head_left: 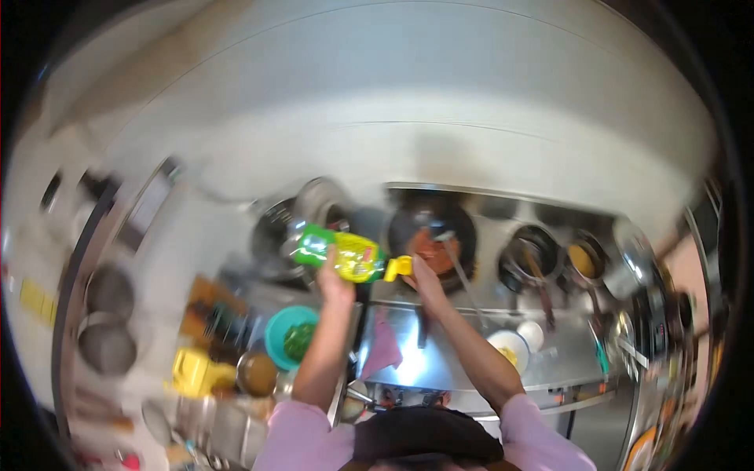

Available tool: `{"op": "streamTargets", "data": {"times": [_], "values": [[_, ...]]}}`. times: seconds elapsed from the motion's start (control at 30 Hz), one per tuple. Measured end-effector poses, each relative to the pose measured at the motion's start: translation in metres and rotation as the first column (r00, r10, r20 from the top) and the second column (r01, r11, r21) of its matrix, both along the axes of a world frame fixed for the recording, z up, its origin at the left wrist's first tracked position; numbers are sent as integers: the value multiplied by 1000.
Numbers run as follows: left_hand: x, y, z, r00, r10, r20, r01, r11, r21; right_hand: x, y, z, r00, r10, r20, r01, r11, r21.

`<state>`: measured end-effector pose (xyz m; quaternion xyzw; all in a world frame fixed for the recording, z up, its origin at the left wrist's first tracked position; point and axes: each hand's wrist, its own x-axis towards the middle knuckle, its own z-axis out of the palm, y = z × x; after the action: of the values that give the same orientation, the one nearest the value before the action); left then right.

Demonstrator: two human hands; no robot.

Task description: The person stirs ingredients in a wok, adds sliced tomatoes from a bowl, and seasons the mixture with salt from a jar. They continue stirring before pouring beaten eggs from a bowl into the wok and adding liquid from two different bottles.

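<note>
My left hand (333,273) is wrapped round a green and yellow bottle (357,257), which lies sideways in the air with its mouth end to the right. At that end, a yellow cap (398,268) is pinched by the fingers of my right hand (425,281). Behind my right hand stands a dark wok (398,229) on the stove, with reddish-brown food (436,255) inside. A long-handled ladle (465,276) rests in the wok, its handle toward me.
Right of the wok are a dark pot (534,235) and a smaller pan (587,245). A pink cloth (382,345) and a white plate (503,339) lie on the steel counter (452,357). A teal bowl (276,334) of chopped greens and a yellow jug (193,373) stand left.
</note>
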<state>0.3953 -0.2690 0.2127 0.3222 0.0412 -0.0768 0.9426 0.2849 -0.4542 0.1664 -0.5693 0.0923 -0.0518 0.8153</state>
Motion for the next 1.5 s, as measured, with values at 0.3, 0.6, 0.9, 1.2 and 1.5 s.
{"op": "streamTargets", "data": {"times": [0.3, 0.6, 0.9, 1.2, 1.5], "values": [[10, 224, -1, 762, 414, 498, -645, 555, 526, -73, -55, -26, 970, -243, 21, 133, 457, -879], [56, 361, -166, 799, 395, 454, -590, 364, 721, -113, -97, -119, 886, -412, -213, -165, 149, -975], [38, 369, -201, 878, 412, 244, -369, 257, 893, -129, -102, -61, 892, -345, -292, -307, 12, -952], [15, 368, -186, 831, 467, 302, -421, 174, 890, -143, -103, -5, 809, -90, -581, 52, 995, -82], [-63, 268, -109, 765, 426, 483, -610, 236, 757, -135, -185, -72, 933, -225, -280, -190, 351, -917]]}}
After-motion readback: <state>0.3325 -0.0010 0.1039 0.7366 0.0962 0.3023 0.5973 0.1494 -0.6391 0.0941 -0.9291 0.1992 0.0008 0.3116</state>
